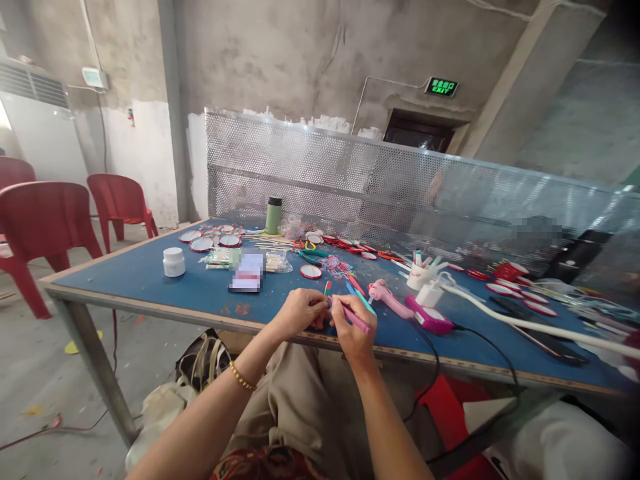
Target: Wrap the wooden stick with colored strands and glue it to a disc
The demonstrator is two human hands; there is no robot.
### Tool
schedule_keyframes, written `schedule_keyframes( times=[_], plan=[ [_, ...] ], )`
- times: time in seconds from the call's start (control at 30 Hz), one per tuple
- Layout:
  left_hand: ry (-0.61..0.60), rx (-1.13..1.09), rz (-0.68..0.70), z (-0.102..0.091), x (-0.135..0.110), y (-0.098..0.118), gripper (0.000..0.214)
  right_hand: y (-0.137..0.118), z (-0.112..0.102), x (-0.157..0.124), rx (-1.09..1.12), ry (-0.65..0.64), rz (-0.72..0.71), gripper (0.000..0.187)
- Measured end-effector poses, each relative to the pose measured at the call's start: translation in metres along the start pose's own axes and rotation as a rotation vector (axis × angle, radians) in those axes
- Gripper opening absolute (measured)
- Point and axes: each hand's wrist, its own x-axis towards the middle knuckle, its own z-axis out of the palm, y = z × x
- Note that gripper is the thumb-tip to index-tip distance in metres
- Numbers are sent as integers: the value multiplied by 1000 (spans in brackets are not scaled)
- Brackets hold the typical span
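In the head view, two hands are working together at the near edge of the blue tabletop (150, 280). The left hand (299, 312) is curling closed, its fingertips pinching a small piece I cannot make out, right against the tip of the pink stick (356, 319). The right hand (353, 328) is gripping that one pink stick, which is slanting across its fingers and poking out toward the right. Both hands are hovering just over the tabletop's wooden rim, touching each other at the fingertips.

Just beyond the pink stick, a few more coloured sticks (356, 288) are lying loose; I am counting about three, red and teal. To the right of the pink stick, one pink glue gun (387, 298) is lying flat, and one pink-and-white box (430, 318) is sitting beside it with a black cable running off the edge. Far left of the stick, one white jar (173, 261) is standing alone with bare blue surface around it. One green bottle (273, 215) is standing far behind the stick. Round red-rimmed discs (311, 271) are scattering behind the stick, too many to count surely.

Two red chairs (47, 223) are standing well left of the jar, beyond the tabletop's corner.
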Motion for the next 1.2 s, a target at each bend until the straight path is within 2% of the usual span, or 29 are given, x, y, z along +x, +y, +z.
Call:
schedule_keyframes(
  times=[0.7, 1.2],
  plan=[
    [-7, -13, -22, 0, 1, -2, 26, 1, -1, -1, 3, 7, 37, 18],
    [-2, -17, -34, 1, 0, -2, 26, 2, 1, 0, -21, -6, 8, 18]
  ],
)
